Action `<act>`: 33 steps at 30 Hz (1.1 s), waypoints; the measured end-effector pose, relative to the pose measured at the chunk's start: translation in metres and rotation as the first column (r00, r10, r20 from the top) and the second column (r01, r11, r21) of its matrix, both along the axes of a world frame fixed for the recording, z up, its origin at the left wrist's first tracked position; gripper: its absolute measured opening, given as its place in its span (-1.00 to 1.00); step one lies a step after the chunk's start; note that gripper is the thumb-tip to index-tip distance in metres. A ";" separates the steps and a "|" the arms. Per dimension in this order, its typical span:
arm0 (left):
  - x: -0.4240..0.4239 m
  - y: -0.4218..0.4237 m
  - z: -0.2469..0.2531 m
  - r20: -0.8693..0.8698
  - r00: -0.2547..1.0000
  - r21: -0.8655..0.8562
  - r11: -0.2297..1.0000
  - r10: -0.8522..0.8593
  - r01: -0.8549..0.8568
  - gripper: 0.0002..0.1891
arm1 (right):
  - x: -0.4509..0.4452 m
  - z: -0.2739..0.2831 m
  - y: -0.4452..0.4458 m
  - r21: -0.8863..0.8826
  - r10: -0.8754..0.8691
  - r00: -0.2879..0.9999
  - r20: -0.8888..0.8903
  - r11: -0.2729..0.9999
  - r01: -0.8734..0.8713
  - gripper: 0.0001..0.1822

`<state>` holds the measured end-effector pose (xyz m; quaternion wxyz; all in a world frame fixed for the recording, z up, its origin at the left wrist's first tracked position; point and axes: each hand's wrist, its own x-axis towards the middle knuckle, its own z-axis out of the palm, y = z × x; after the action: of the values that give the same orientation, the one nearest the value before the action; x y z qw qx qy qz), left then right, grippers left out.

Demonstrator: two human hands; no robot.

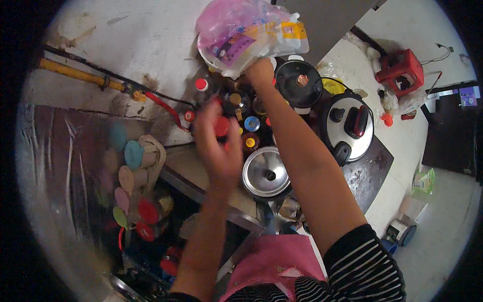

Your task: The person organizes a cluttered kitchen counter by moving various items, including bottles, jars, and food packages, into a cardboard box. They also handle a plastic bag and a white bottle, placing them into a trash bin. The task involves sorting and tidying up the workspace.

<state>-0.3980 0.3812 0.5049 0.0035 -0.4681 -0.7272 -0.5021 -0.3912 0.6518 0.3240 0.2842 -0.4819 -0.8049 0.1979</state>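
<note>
My left hand [220, 151] is blurred, its fingers spread apart over a cluster of bottles and jars. A red lid [222, 126] shows between the thumb and fingers, and I see no grip on it. My right hand [260, 73] reaches to the back, under the lower edge of a bulging plastic bag [241, 37] of pink and white film with printing. Its fingers are hidden, so any hold is unclear. Around the hands stand a bottle with a red cap [202, 84], a blue-capped container [252, 124] and a yellow-capped bottle [250, 142].
A lidded pan [266, 171] sits near the counter's front. To the right are a glass-lidded pot [299, 83] and an electric pressure cooker [351, 126]. A rack of pastel-lidded canisters [134, 154] is at left. A red plastic stool [402, 71] stands on the floor.
</note>
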 end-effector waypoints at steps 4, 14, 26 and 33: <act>-0.105 0.132 -0.010 -0.288 0.957 0.025 1.000 0.002 0.005 -0.25 | -0.004 0.014 -0.012 -0.131 0.037 0.999 0.001 0.991 -0.037 -0.46; -0.163 0.215 -0.109 -0.395 0.893 -0.391 0.919 -0.218 0.052 -0.25 | 0.034 0.046 0.002 -0.681 -0.564 0.381 -0.732 0.591 -0.432 -0.33; -0.186 0.211 -0.134 -0.073 0.982 -0.377 0.916 -0.176 0.137 -0.24 | 0.010 0.032 0.030 -0.429 -0.293 0.823 -0.486 0.901 0.068 -0.61; -0.135 0.212 -0.118 -0.082 0.989 -0.342 0.936 -0.123 0.088 -0.19 | 0.047 0.007 0.080 -0.541 -0.319 0.747 -0.584 0.839 -0.065 -0.61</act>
<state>-0.5330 0.5937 0.3867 -0.0664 -0.5252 -0.7751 -0.3450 -0.3437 0.7316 0.3306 0.4162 -0.4967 -0.5311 0.5459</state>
